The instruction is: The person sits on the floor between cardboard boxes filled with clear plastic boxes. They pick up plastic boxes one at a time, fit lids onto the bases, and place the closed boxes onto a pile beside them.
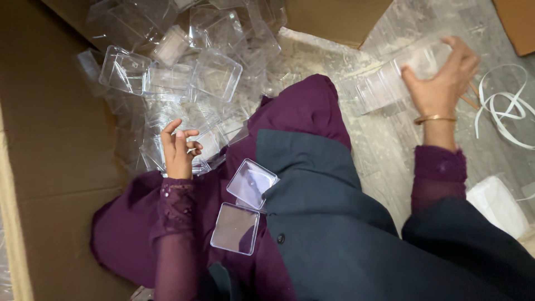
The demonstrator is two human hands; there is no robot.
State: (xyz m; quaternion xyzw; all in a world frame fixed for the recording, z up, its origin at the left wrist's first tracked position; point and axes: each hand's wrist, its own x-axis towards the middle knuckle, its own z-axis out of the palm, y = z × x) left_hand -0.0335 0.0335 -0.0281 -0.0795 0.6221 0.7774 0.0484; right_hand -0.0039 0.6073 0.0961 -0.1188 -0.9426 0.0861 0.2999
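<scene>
From where I sit watching the head view, the biggest thing is the brown cardboard box (50, 167) filling the left half of the frame, its flap running along the top; next comes the lap in purple and dark grey cloth (312, 223) across the lower middle, then the pale grey wood-look floor (390, 150) at the upper right, dusted with whitish shavings. A heap of clear plastic boxes (184, 67) lies in the upper left, inside the cardboard. My right hand (443, 78), upper right, is clamped around a stack of clear boxes (390, 78) resting on or just above the floor. My left hand (179, 150), centre left, sits at the near edge of the heap with fingers loosely curled; I cannot tell whether it pinches a thin clear piece or is only touching it. Two flat clear lids (245, 206) rest on the lap, one overlapping the other. I judge those lids could slide off the sloping cloth if the knee shifts, and the stack could come apart under a one-handed grip since the plastic looks slick. White strapping (504, 108) curls at the right edge, and a white wrapped bundle (496, 203) lies below it
</scene>
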